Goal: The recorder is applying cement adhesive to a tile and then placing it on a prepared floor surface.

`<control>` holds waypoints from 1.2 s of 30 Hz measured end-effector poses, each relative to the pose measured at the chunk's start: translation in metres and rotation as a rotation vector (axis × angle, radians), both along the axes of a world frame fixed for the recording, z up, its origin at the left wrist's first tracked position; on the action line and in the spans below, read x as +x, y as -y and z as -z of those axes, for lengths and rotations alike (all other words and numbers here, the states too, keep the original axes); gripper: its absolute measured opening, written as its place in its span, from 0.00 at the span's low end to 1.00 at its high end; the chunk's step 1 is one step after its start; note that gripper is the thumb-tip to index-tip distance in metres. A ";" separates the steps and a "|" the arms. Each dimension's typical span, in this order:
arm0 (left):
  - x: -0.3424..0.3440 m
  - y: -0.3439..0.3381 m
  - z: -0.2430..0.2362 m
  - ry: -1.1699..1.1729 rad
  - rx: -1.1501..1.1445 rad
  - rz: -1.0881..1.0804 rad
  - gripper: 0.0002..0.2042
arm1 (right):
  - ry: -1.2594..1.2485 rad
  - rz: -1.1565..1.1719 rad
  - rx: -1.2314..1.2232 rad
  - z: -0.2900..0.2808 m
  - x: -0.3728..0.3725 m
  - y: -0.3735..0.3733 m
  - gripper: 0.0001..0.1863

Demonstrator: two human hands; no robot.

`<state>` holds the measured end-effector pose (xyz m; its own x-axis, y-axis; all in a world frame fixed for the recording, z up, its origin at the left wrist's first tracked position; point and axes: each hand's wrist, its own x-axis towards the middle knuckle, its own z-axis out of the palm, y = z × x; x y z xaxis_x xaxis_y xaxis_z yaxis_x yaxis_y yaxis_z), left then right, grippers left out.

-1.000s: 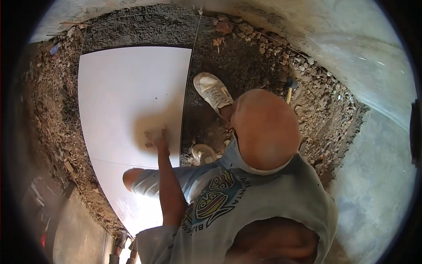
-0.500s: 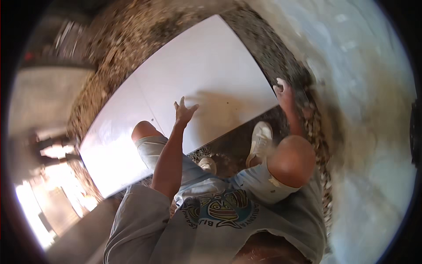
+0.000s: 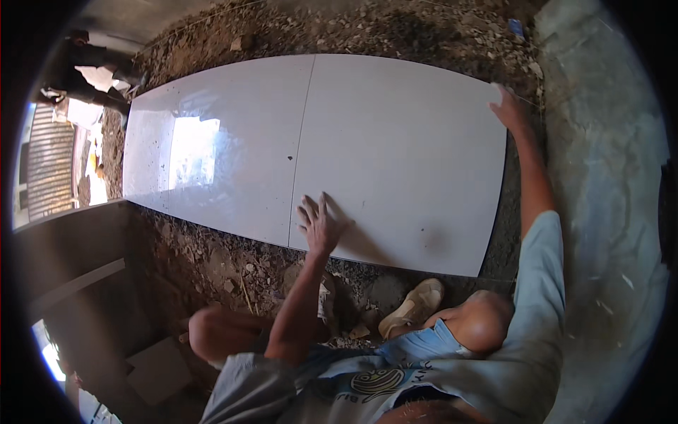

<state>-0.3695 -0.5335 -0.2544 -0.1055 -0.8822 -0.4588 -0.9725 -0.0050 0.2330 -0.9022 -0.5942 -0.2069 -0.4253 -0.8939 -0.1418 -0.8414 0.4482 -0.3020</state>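
Two large white glossy floor tiles lie side by side on gravelly earth, a thin joint between them. My left hand (image 3: 318,222) presses flat with spread fingers on the near edge of the right tile (image 3: 402,148), just right of the joint. My right hand (image 3: 508,109) reaches out and rests on the far right corner of that same tile. The left tile (image 3: 226,141) reflects a bright window patch. I crouch with both knees bent, a beige shoe (image 3: 413,305) planted in the dirt near the tile's front edge.
Rough rubble and soil (image 3: 233,261) surround the tiles. A grey concrete strip (image 3: 600,177) runs along the right. A wall edge and a bright doorway (image 3: 49,169) stand at the left, with another person (image 3: 92,67) at the far upper left.
The view has swung round, so both tiles now lie across the picture. My right hand has stayed on the tile's far corner; my left hand stays flat on the tile's near edge.
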 end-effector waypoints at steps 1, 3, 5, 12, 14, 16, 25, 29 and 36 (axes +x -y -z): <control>0.000 -0.006 -0.001 0.007 0.020 -0.031 0.53 | 0.012 0.012 0.000 0.001 0.007 0.028 0.33; 0.000 -0.011 -0.006 -0.002 0.049 -0.085 0.54 | -0.002 -0.064 0.059 0.011 0.033 0.070 0.34; 0.002 -0.014 -0.006 -0.020 0.020 -0.072 0.55 | -0.018 -0.140 0.123 0.027 0.053 0.101 0.36; 0.011 -0.017 -0.005 0.000 0.043 -0.053 0.55 | -0.105 -0.080 0.333 0.053 0.107 0.157 0.49; 0.011 -0.018 -0.004 0.000 0.054 -0.069 0.55 | -0.099 -0.073 0.331 0.055 0.105 0.165 0.50; 0.011 -0.024 -0.005 -0.002 0.023 -0.091 0.54 | -0.077 -0.058 0.349 0.056 0.104 0.164 0.52; 0.004 -0.031 -0.007 0.046 0.085 -0.121 0.54 | -0.115 -0.039 0.362 0.048 0.114 0.157 0.48; 0.003 -0.025 -0.020 0.027 0.104 -0.150 0.55 | -0.090 -0.035 0.346 0.046 0.119 0.157 0.47; 0.000 -0.035 -0.001 0.041 0.098 -0.152 0.55 | -0.082 -0.042 0.179 0.070 0.102 0.137 0.47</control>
